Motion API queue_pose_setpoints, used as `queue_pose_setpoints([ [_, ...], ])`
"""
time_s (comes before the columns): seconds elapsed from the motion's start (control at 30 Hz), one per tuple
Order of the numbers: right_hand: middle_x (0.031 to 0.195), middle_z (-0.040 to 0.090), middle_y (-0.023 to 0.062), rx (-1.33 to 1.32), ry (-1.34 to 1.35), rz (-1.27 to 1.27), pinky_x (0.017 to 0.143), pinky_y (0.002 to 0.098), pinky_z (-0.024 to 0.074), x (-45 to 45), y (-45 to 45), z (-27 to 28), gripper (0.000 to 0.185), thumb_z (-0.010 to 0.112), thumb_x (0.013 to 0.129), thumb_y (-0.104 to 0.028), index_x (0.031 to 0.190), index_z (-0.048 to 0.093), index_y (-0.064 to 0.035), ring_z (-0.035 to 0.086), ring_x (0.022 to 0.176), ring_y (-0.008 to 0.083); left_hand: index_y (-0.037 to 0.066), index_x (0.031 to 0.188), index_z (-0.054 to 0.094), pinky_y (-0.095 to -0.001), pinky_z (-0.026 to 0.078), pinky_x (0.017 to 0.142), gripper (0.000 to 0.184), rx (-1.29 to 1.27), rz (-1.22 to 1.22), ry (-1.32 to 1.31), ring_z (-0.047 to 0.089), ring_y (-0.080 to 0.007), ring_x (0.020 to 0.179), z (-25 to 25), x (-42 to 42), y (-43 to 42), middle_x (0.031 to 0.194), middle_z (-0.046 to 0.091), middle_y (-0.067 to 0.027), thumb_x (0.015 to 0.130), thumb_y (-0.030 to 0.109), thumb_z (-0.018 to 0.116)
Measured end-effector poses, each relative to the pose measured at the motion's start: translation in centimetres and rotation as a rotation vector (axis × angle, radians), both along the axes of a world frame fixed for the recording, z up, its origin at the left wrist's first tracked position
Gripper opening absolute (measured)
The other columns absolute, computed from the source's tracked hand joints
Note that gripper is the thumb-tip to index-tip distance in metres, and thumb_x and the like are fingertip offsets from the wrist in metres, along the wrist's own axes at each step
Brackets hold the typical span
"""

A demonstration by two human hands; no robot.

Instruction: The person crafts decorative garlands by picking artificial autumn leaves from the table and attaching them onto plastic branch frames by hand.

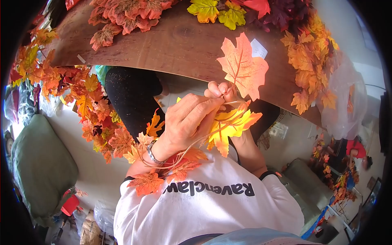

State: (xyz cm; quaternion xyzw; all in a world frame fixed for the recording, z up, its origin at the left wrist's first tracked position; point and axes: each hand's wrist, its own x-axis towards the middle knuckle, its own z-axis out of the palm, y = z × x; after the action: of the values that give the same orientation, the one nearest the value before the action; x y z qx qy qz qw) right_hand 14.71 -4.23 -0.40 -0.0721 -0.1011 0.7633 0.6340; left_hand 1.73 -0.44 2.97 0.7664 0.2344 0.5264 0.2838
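Note:
An artificial maple leaf (245,67), pale orange with dark veins, points upward from my fingers. My right hand (224,90) pinches the base of its stem, fingers curled in. Close against it, my left hand (188,118) is closed with its fingertips on the same thin vine (200,141). That vine loops down across my left wrist, which wears a metal bracelet. A yellow-orange leaf (232,126) hangs from it below my hands, partly over my right wrist. More orange leaves (149,183) on the vine rest against my white shirt. The exact contact of the fingertips is partly hidden.
Beyond my hands is a brown wooden table (171,45). On it lie salmon leaves (130,14), yellow leaves (216,11) and an orange bunch (308,61). A leaf garland (87,102) hangs at the left. A green covered seat (43,163) stands on the left.

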Motion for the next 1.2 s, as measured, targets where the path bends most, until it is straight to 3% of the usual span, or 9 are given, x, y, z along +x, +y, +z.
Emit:
queue_pose_setpoints([
  [0.4, 0.081, 0.043, 0.0032, -0.040, -0.013, -0.010, 0.055, 0.0193, 0.0382, -0.8, 0.0, -0.3, 0.023, 0.057, 0.084, -0.022, 0.094, 0.051, -0.0035, 0.040, 0.059, 0.0064, -0.001, 0.084, 0.061, -0.0235, 0.041, 0.047, 0.023, -0.061, 0.016, 0.001, 0.056, -0.0163, 0.055, 0.4, -0.1, 0.0, 0.066, 0.060, -0.0073, 0.063, -0.010, 0.066],
  [0.6, 0.083, 0.045, 0.0035, -0.072, -0.109, -0.048, 0.051, 0.0197, 0.0411, -0.4, -0.3, 0.9, 0.027, 0.061, 0.080, -0.013, 0.104, 0.051, -0.0039, 0.043, 0.059, 0.0067, 0.000, 0.083, 0.060, -0.0250, 0.043, 0.049, 0.021, -0.298, -0.037, -0.061, 0.056, -0.0181, 0.054, 0.6, -0.2, -0.4, 0.065, 0.056, -0.0081, 0.064, -0.006, 0.069],
  [0.63, 0.088, 0.051, 0.0046, -0.035, -0.091, -0.046, 0.061, 0.0227, 0.0480, 0.1, -0.3, 0.0, 0.033, 0.062, 0.078, -0.007, 0.109, 0.051, -0.0051, 0.052, 0.068, 0.0090, 0.000, 0.083, 0.060, -0.0236, 0.044, 0.051, 0.016, -0.348, -0.052, -0.093, 0.056, -0.0143, 0.055, 0.2, -0.2, -0.5, 0.069, 0.058, -0.0081, 0.069, -0.003, 0.068],
  [0.73, 0.096, 0.055, 0.0070, -0.181, -0.191, -0.252, 0.072, 0.0265, 0.0505, -0.5, -1.3, -1.4, 0.034, 0.061, 0.078, -0.005, 0.111, 0.051, -0.0048, 0.058, 0.081, 0.0130, -0.001, 0.086, 0.059, -0.0217, 0.045, 0.055, 0.013, -0.679, -0.129, -0.285, 0.056, -0.0096, 0.060, 0.0, -0.2, -0.8, 0.075, 0.060, -0.0060, 0.075, 0.001, 0.066],
  [0.77, 0.098, 0.055, 0.0081, -0.155, -0.209, -0.262, 0.074, 0.0278, 0.0501, -0.5, -1.2, -1.3, 0.035, 0.060, 0.079, -0.005, 0.112, 0.049, -0.0037, 0.057, 0.086, 0.0149, -0.002, 0.090, 0.058, -0.0205, 0.046, 0.062, 0.015, -0.917, -0.209, -0.443, 0.055, -0.0066, 0.067, 0.4, -0.2, -1.1, 0.081, 0.060, -0.0040, 0.080, 0.008, 0.064],
  [0.87, 0.097, 0.048, 0.0085, -0.165, -0.393, -0.289, 0.074, 0.0274, 0.0490, -1.1, -0.7, 0.7, 0.045, 0.058, 0.081, -0.015, 0.121, 0.040, -0.0035, 0.051, 0.089, 0.0166, -0.002, 0.092, 0.057, -0.0204, 0.045, 0.066, 0.020, -0.953, -0.241, -0.393, 0.055, -0.0061, 0.070, -0.2, -0.4, -0.8, 0.082, 0.060, -0.0032, 0.080, 0.012, 0.065],
  [1.0, 0.099, 0.048, 0.0101, -0.122, -0.305, -0.256, 0.072, 0.0274, 0.0498, -0.7, -0.9, -0.3, 0.040, 0.054, 0.084, -0.018, 0.119, 0.042, -0.0030, 0.051, 0.093, 0.0167, -0.002, 0.091, 0.056, -0.0202, 0.044, 0.066, 0.021, -0.907, -0.254, -0.354, 0.054, -0.0056, 0.071, -0.4, -0.2, -0.6, 0.080, 0.059, -0.0022, 0.080, 0.013, 0.065],
  [1.1, 0.099, 0.050, 0.0099, -0.192, -0.470, -0.259, 0.071, 0.0270, 0.0501, -0.6, -0.9, 0.4, 0.037, 0.055, 0.084, -0.018, 0.116, 0.044, -0.0025, 0.053, 0.090, 0.0165, -0.002, 0.091, 0.055, -0.0202, 0.045, 0.065, 0.020, -0.944, -0.272, -0.380, 0.055, -0.0057, 0.071, -0.2, -0.3, -0.5, 0.080, 0.059, -0.0024, 0.080, 0.013, 0.065],
  [1.2, 0.103, 0.056, 0.0094, -0.127, -0.278, -0.167, 0.078, 0.0301, 0.0492, 0.7, -0.8, 0.1, 0.035, 0.058, 0.079, -0.005, 0.113, 0.048, -0.0011, 0.058, 0.091, 0.0173, -0.001, 0.091, 0.055, -0.0201, 0.045, 0.065, 0.020, -1.070, -0.318, -0.327, 0.055, -0.0059, 0.071, 0.8, -0.5, -0.2, 0.079, 0.059, -0.0025, 0.080, 0.012, 0.065],
])
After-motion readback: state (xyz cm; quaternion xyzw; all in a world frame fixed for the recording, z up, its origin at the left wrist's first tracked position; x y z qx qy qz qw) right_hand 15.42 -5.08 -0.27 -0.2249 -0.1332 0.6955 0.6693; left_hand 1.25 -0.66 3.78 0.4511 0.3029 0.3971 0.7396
